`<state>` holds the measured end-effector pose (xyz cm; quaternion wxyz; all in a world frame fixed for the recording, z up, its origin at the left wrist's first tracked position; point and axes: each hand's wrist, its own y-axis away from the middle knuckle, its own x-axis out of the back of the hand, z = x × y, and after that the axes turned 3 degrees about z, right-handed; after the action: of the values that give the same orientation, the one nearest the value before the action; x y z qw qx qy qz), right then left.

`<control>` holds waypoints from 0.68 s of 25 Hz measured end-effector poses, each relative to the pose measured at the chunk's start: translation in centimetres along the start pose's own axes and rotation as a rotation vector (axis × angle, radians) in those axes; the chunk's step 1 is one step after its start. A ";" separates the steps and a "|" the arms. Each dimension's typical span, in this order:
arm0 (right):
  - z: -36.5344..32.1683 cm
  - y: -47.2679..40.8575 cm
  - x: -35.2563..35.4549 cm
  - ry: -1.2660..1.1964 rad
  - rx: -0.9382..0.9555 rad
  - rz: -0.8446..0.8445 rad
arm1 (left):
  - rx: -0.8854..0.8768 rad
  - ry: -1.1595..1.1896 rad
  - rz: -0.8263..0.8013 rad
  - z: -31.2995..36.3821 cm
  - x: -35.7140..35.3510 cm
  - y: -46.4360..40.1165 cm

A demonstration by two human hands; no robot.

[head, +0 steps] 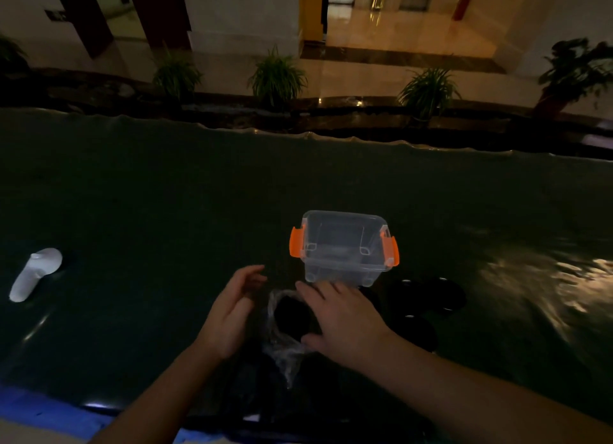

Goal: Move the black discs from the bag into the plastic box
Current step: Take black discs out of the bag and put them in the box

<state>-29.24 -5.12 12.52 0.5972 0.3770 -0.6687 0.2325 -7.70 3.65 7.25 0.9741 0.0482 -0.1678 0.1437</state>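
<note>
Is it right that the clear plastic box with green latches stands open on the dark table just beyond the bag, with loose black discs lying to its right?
Not quite: the head view shows orange latches, not green, on the plastic box. It does stand open beyond the bag, with black discs to the right.

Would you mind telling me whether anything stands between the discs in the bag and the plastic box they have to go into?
Nothing visible blocks the way. The plastic box has no lid on and stands just beyond the clear bag. The right hand rests over the bag's right side, the left hand hovers open beside it. Some black discs lie right of the bag.
</note>
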 end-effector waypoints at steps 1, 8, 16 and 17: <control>0.0 -0.1 -0.3 -0.031 -0.014 -0.002 | 0.055 -0.048 -0.012 -2.3 0.4 0.1; -0.7 0.2 -0.2 -0.170 0.014 0.211 | 0.160 -0.101 -0.178 -10.0 -4.5 1.2; -1.7 -2.3 -0.2 -0.138 -0.008 -0.155 | 0.125 0.060 -0.105 -9.6 -6.3 0.2; -1.8 -2.8 -0.2 -0.150 -0.008 -0.177 | 0.118 0.050 -0.102 -9.6 -6.4 0.2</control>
<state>-25.99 -5.41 12.22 0.5653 0.4486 -0.6764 0.1472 -10.53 3.46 -3.91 0.9795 0.1105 -0.1318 0.1046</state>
